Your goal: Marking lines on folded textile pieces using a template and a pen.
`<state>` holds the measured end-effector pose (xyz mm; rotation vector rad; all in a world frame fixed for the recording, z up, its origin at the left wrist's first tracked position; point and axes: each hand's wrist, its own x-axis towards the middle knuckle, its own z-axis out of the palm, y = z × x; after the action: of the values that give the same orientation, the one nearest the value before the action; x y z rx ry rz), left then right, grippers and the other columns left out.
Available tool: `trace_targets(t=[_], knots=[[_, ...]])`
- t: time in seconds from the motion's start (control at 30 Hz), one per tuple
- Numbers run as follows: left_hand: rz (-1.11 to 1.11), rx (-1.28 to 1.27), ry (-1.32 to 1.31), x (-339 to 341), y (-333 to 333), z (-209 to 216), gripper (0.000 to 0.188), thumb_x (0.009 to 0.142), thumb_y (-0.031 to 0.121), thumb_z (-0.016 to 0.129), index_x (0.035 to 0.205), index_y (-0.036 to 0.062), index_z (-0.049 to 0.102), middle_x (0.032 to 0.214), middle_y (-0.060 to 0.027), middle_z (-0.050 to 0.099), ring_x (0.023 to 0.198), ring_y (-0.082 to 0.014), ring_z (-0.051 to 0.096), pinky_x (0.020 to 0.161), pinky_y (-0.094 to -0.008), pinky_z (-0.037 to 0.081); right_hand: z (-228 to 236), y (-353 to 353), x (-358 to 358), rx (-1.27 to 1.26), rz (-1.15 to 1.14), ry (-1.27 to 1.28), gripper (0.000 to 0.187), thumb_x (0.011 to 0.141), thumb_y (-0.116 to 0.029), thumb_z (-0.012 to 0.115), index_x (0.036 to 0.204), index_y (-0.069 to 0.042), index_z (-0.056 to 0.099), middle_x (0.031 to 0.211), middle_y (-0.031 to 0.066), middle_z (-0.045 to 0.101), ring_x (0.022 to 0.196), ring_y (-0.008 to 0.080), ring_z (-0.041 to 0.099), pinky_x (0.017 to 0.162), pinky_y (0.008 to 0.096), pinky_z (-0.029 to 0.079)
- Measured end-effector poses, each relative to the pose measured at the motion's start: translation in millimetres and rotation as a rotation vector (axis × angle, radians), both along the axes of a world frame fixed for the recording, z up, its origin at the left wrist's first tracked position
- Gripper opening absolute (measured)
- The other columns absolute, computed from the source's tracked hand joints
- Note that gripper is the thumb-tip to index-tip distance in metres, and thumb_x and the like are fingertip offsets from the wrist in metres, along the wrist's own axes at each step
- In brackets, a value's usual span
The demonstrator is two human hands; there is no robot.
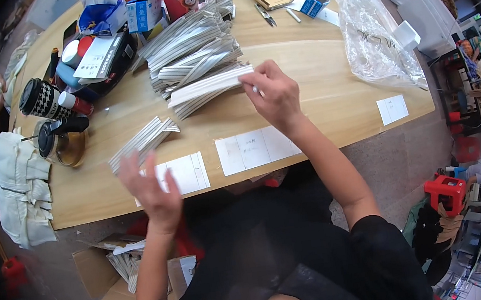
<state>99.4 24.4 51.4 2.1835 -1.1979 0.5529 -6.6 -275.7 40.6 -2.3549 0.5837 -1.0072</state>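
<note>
My right hand [274, 94] is closed in a pinch at the right end of a whitish striped strip [211, 85], which lies along the top of a stack of similar fabric-like strips. A small white tip shows between its fingers; I cannot make out what it belongs to. Behind that stack rises a larger heap of grey-white strips [193, 47]. My left hand [151, 189] is open, fingers spread and slightly blurred, over the near end of a small bundle of strips [145, 139]. Beneath and beside it lies a white paper sheet [186, 174] at the table's front edge.
Another paper sheet [253, 150] lies between my hands. To the left stand a glass pot of brown liquid [67, 149], a patterned cup [39, 99] and folded cream knitwear [21, 185]. Clear plastic [368, 33] covers the right side. A carton of strips [115, 282] sits below.
</note>
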Motion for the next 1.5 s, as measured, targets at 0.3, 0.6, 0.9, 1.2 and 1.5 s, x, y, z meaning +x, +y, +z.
trace_targets(t=[0.3, 0.6, 0.9, 1.2, 1.5], knots=[[-0.463, 0.159, 0.120, -76, -96, -21, 0.043, 0.077, 0.001, 0.065, 0.120, 0.0081, 0.065, 0.128, -0.0188, 0.055, 0.127, -0.0411, 0.048, 0.110, -0.0560, 0.034, -18, 58, -135, -0.099, 0.066, 0.135, 0.027, 0.075, 0.003, 0.073, 0.098, -0.011, 0.075, 0.091, 0.0080, 0.068, 0.076, 0.0248, 0.068, 0.064, 0.0342, 0.055], [-0.374, 0.152, 0.123, -75, -84, -27, 0.034, 0.069, -0.003, 0.067, 0.102, 0.0072, 0.071, 0.114, -0.0124, 0.062, 0.111, -0.0349, 0.054, 0.094, -0.0478, 0.042, -18, 66, -145, -0.095, -0.015, 0.091, 0.024, 0.075, -0.002, 0.076, 0.096, -0.012, 0.074, 0.103, 0.0060, 0.071, 0.080, 0.0237, 0.069, 0.067, 0.0337, 0.054], [-0.548, 0.198, 0.167, -102, -107, -12, 0.035, 0.076, 0.002, 0.066, 0.111, -0.0012, 0.067, 0.116, -0.0161, 0.061, 0.112, -0.0355, 0.057, 0.098, -0.0481, 0.044, -23, 67, -145, -0.107, -0.049, 0.139, 0.022, 0.075, -0.003, 0.075, 0.096, -0.010, 0.072, 0.107, 0.0055, 0.072, 0.085, 0.0248, 0.071, 0.069, 0.0351, 0.054], [-0.581, 0.261, 0.137, -116, -114, -25, 0.049, 0.078, 0.015, 0.074, 0.123, -0.0005, 0.062, 0.126, -0.0168, 0.057, 0.119, -0.0363, 0.054, 0.103, -0.0484, 0.042, -11, 60, -152, 0.123, 0.045, 0.243, 0.029, 0.076, -0.003, 0.074, 0.104, -0.007, 0.071, 0.112, 0.0113, 0.068, 0.090, 0.0258, 0.071, 0.075, 0.0354, 0.055], [-0.528, 0.304, 0.058, -120, -114, -31, 0.058, 0.079, 0.023, 0.076, 0.131, 0.0068, 0.057, 0.130, -0.0133, 0.053, 0.123, -0.0346, 0.049, 0.106, -0.0482, 0.039, 3, 34, -143, 0.365, -0.046, 0.153, 0.028, 0.101, -0.028, 0.059, 0.100, 0.000, 0.067, 0.091, 0.0075, 0.060, 0.078, 0.0167, 0.056, 0.072, 0.0273, 0.045]])
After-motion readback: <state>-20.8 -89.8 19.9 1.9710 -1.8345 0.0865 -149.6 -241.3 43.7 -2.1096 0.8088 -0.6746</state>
